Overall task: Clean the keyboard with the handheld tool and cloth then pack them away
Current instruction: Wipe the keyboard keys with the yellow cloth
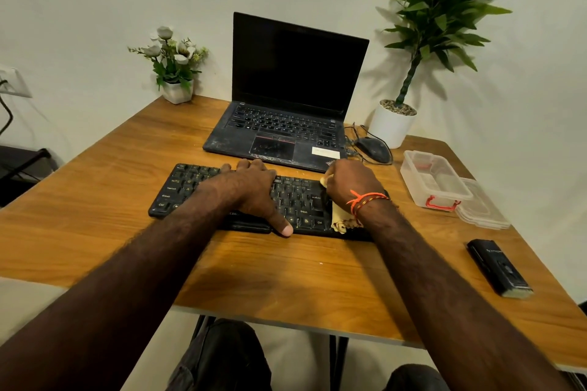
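Head view: cloth on keyboard, tool idle

Right hand [351,182] grips yellow cloth [340,216] on the keyboard [295,200], frame centre. Left hand [254,192] lies flat across its keys, fingers extended. Handheld tool [498,268] lies lower right; clear box [433,179] above it.

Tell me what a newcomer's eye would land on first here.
Two hands on the black external keyboard at the centre of the wooden table: the left hand holds it steady, the right hand presses a pale yellow cloth to its right end. Behind stands an open black laptop.
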